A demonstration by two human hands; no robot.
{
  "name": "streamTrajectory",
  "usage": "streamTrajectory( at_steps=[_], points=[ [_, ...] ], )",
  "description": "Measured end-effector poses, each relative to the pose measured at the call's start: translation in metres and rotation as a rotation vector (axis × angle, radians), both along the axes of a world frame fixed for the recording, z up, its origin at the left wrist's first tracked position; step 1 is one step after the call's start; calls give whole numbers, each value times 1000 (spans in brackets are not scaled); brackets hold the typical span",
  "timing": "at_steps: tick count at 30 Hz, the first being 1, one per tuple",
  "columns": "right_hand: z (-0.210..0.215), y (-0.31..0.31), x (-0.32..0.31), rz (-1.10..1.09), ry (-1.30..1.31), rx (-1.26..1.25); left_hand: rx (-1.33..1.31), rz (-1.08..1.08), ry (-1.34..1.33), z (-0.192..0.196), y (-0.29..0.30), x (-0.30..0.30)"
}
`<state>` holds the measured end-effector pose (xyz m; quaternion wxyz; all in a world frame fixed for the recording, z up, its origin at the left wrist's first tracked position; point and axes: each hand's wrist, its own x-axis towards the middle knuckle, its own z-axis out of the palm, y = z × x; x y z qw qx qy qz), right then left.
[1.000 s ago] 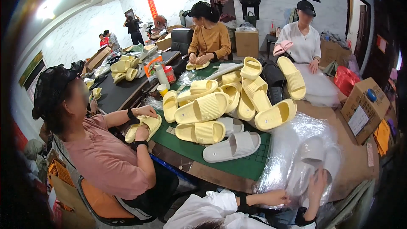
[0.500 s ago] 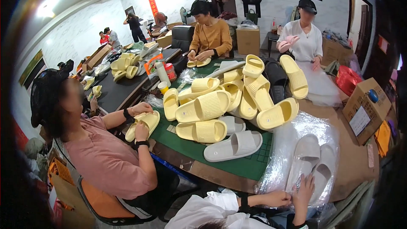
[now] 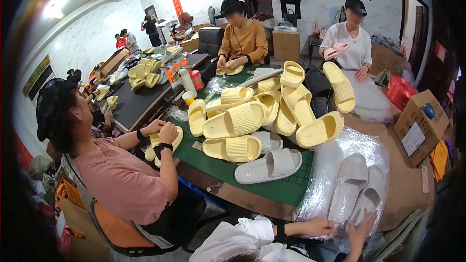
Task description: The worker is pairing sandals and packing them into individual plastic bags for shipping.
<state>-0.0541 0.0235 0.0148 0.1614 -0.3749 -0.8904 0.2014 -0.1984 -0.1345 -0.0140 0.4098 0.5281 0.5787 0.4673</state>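
Two grey slippers lie side by side on a stack of clear plastic bags [image 3: 308, 204] at the lower right, the left slipper [image 3: 350, 184] and the right slipper [image 3: 371, 191] both with toes pointing away from me. At the near edge of the bags, my left hand [image 3: 321, 227] is closed, its fingertips pinching the film beside the left slipper's heel. My right hand [image 3: 361, 230] has its fingers spread at the heel of the right slipper, touching it. Another grey slipper [image 3: 269, 166] rests on the green cutting mat [image 3: 276, 194] to the left.
A heap of yellow slippers [image 3: 238, 121] covers the mat's middle. A cardboard box [image 3: 420, 121] stands at the right. A co-worker in pink [image 3: 126, 174] sits at left over yellow slippers; one in brown [image 3: 245, 41] and one in white [image 3: 349, 43] work across the table.
My right hand has shifted right, from between the grey slippers to the right one's heel. The co-worker in pink has raised both hands together above the yellow slippers.
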Motion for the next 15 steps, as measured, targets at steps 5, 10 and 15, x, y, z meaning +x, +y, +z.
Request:
streamTrajectory(
  at_steps=[5,10,15],
  points=[
    [-7,10,7,30,63,-186,-22,6,47,1,2,-1],
    [3,11,11,116,72,-270,-25,5,32,4,0,-2],
    [2,9,18,258,-94,-106,-30,12,16,2,2,-1]
  ],
)
